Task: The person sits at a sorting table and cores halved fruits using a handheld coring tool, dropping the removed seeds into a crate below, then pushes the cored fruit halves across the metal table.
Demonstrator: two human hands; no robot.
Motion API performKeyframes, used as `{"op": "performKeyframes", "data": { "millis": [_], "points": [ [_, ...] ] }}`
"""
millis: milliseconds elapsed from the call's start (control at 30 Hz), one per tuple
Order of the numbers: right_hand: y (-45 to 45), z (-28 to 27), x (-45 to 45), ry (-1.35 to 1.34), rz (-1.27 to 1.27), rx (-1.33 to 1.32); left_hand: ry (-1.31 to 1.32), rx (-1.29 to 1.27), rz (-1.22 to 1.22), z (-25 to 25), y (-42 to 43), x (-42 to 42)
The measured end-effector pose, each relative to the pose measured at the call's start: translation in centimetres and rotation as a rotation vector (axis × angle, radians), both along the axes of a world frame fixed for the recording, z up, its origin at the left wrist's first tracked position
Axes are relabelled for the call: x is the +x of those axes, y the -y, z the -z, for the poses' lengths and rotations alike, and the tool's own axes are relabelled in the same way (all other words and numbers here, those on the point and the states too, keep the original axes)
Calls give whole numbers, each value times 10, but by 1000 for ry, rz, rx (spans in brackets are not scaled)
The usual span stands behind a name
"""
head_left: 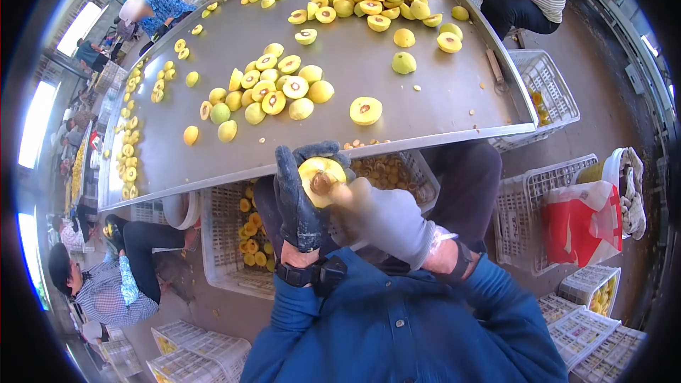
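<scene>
The left hand (298, 202), in a dark glove, is grasping a yellow peach half (332, 193); its fingers are bent around the fruit, and the cut face with the brown pit is turned up. The right hand (390, 223), in a pale grey glove, reaches to this cut face from the other side. Its fingers are blurred, so I cannot tell if they are clenched or grasping something.

The peach half is just beside the near rim (234, 183) of the metal table (425, 99), on the body side. In the view, the left fingertips overlap this rim; I cannot tell if they touch it. Beyond it, a strip of bare metal lies before the pile of peaches (266, 85). A single cut peach (365, 110) is to the right of this pile, apart from it. A wooden-handled tool (494, 67) lies near the right rim (512, 78).

Below the table, a left crate (215, 255) with peach halves and a middle crate (430, 183) with small brownish pieces stand close to the knees, so the room there is narrow.
</scene>
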State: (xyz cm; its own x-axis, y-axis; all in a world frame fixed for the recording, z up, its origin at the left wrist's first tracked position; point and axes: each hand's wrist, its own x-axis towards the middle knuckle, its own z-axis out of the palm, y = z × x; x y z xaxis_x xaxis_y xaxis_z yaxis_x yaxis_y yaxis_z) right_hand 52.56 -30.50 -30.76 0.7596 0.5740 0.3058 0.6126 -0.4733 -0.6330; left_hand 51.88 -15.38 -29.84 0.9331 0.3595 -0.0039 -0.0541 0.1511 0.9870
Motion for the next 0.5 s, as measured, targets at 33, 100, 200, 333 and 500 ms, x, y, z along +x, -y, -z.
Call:
{"op": "performKeyframes", "data": {
  "millis": [33,100,200,333,500],
  "points": [
    [0,3,-1,26,-30,-41,-4,-18,32,1,-5,0],
    [1,7,3,73,-80,-71,9,-37,70,-1,-7,-1],
    [0,5,7,93,-115,-13,53,64,15,-7,-6,-4],
    [-5,-6,-2,21,-29,114,102,251,-135,2,-8,-7],
    [-16,-3,-9,24,68,70,150,173,-129,-6,-1,-16]
  ]
}}
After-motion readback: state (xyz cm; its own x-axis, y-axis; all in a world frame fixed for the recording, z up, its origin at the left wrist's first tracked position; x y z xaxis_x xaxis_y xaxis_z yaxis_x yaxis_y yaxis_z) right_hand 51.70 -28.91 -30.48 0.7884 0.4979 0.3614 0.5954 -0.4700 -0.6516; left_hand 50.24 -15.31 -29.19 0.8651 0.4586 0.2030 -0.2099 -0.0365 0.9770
